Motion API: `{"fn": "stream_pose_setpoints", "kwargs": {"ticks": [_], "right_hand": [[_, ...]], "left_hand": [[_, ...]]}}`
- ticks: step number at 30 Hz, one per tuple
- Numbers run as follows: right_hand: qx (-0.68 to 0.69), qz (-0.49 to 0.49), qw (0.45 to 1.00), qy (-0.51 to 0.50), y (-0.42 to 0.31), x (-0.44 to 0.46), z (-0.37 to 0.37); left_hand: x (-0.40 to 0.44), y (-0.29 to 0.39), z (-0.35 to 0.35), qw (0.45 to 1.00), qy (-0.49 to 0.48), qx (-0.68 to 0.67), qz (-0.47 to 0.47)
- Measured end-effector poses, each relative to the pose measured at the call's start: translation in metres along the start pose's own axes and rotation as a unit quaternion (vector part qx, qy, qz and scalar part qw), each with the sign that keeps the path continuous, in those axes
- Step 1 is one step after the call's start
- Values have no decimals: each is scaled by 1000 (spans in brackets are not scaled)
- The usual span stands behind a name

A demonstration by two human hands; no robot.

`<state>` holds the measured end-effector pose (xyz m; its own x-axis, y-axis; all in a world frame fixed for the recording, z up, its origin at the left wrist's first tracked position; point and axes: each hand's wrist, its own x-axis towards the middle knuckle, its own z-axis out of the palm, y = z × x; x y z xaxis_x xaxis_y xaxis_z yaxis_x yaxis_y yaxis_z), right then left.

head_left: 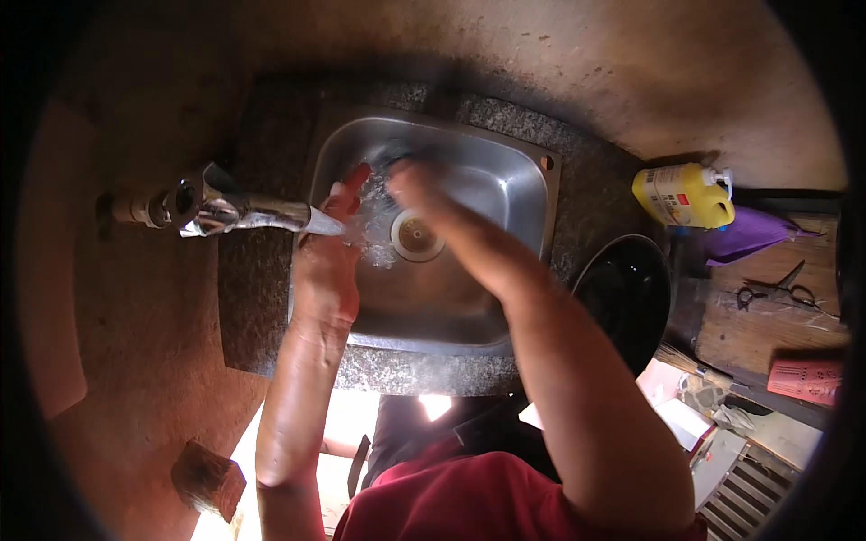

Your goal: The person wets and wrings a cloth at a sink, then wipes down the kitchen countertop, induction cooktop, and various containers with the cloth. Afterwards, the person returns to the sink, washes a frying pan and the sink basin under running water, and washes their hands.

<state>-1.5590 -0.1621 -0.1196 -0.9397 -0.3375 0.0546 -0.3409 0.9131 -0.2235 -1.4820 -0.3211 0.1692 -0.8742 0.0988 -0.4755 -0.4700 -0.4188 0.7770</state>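
Water runs from the metal tap [262, 215] onto my left hand [329, 242], held at the left side of the steel sink [487, 334]. Its fingers point away from me, at least one stretched out, and I see nothing held in it. My right hand [410, 183] is over the far left part of the basin, smeared by motion. Right by its fingertips is a dark, blurred shape [393, 153]; whether the hand grips it I cannot tell. Water splashes between the hands, left of the round drain [418, 234].
Right of the sink stand a black basin [627, 298] and a yellow pump bottle [683, 196]. Beyond them are a purple cloth [747, 236], scissors [776, 288] on a wooden board and a pink container [805, 380]. The dark speckled counter [248, 298] surrounds the sink, with walls behind and left.
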Motion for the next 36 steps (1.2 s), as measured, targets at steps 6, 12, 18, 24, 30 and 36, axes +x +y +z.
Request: {"fn": "stream_pose_setpoints", "kwargs": {"ticks": [6, 12, 18, 24, 30, 36], "right_hand": [[-187, 137, 884, -406, 34, -122, -66], [136, 115, 969, -170, -111, -139, 22], [637, 146, 754, 66, -138, -20, 14], [583, 183, 780, 134, -17, 58, 20], [789, 446, 297, 301, 115, -55, -97], [855, 390, 333, 83, -3, 41, -95]], "left_hand": [[2, -2, 3, 999, 17, 42, -20], [11, -17, -7, 993, -8, -86, 84], [2, 0, 2, 993, 84, -42, 65], [-2, -8, 17, 997, 67, 3, 47], [11, -11, -5, 999, 10, 39, 36], [6, -15, 4, 994, 43, 71, 65]]}}
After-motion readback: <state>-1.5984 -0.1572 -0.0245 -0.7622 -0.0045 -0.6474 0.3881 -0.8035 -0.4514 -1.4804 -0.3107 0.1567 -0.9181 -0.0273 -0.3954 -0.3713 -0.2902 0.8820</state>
